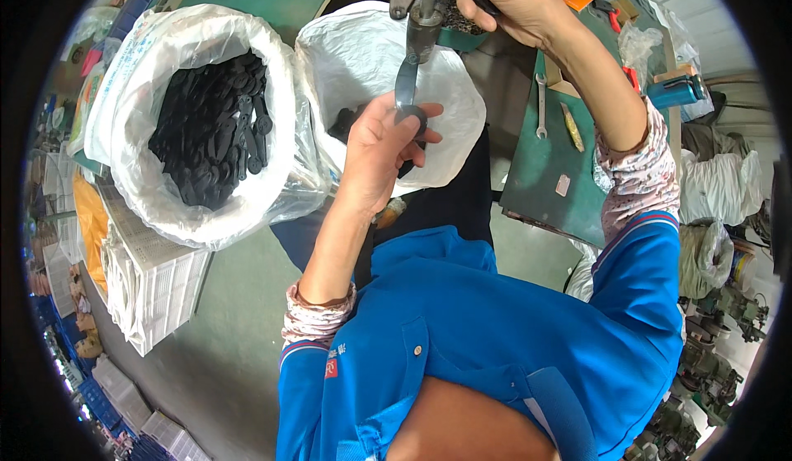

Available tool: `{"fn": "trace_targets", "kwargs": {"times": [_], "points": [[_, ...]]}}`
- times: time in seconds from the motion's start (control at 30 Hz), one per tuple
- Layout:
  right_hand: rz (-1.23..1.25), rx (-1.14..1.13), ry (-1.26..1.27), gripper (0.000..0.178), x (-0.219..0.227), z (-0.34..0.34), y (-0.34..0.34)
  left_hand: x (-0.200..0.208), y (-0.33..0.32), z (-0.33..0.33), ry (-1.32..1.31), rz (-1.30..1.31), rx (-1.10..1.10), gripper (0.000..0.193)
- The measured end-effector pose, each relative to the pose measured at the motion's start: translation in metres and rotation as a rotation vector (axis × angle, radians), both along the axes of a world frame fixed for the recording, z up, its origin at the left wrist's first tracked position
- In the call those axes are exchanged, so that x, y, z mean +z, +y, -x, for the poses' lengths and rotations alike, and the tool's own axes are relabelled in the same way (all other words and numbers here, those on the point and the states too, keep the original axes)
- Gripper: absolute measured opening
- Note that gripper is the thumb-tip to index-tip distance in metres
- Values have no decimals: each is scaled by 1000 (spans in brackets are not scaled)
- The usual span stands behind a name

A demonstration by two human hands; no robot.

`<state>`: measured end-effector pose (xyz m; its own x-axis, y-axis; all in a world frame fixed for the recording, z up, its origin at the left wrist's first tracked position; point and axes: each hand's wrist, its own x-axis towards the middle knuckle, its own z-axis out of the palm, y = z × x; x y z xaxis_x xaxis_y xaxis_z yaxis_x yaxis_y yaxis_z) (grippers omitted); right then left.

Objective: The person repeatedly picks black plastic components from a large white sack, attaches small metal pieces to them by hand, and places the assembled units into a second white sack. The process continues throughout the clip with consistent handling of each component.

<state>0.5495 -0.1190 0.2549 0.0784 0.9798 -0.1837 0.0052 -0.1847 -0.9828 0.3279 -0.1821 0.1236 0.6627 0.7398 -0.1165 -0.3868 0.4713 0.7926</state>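
A: Noticed what nearest?

B: Saw a blue shirt [495, 321] filling the bottom, with patterned cuffs [315, 317] below the elbows. Then found the left hand [375, 143] stretched out over a pale bag [454, 90].

A: Found its fingers wide or narrow?

B: Narrow, pinched around the round dark end of a part [406, 86], with a shiny flat blade pointing away from the shirt.

A: Traced that blade how far?

B: Up to the lower end of a dark cylinder [422, 40]. Could not tell touching from apart.

A: Looked into the pale bag?

B: Made out dark pieces [342, 123] inside, partly behind the left hand. Just beside, to the left, saw a lined bag [124, 143] with a heap of black pieces [206, 131].

A: And to the right?

B: Picked out a green counter [536, 181] bearing a wrench [541, 106], a yellow knife [572, 127] and a pink tag [563, 185].

A: Spotted the right hand farther up?

B: Yes, the right hand [516, 3] near the top edge, with fingers bent around a dark bar [478, 1]. Could not tell lever from loose piece.
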Motion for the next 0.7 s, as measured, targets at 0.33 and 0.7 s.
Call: {"fn": "trace_targets", "kwargs": {"times": [0.33,0.7], "points": [[-248,333,-663,33,-93,17,-90,-10,3,19,363,-421,-83,29],[-43,20,-190,23,-126,48,-151,-47,73,128,1420,-928,598,69]]}}
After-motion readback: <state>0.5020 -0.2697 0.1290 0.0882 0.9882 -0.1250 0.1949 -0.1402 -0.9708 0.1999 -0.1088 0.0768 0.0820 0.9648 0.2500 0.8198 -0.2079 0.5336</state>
